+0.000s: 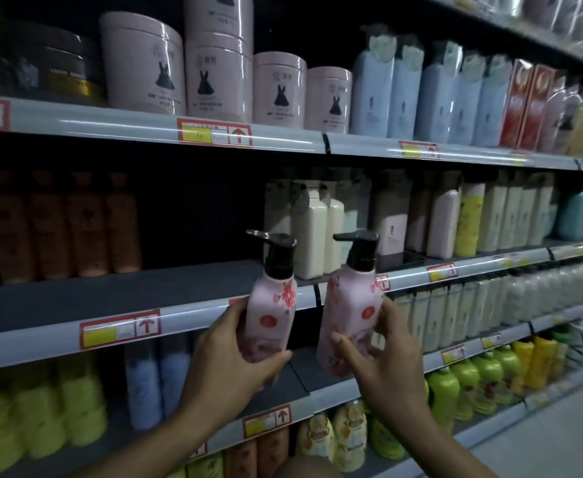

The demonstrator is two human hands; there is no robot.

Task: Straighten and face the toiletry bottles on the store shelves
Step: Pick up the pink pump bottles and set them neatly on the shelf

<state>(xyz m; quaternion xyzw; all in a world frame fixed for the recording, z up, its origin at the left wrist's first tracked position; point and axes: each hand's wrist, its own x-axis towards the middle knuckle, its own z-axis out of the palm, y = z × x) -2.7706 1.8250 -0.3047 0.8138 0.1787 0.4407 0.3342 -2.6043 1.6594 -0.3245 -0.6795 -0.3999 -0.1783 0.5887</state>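
Pink pump bottles before grey shelf

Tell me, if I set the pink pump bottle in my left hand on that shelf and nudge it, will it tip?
The pink pump bottle looks tall with a narrow base and a heavy-looking black pump, so it probably tips sooner than it slides. Its glossy body may be slippery in the left hand. It likely stays rigid.

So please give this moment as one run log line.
left hand: holds pink bottle | right hand: holds second pink bottle | both off shelf
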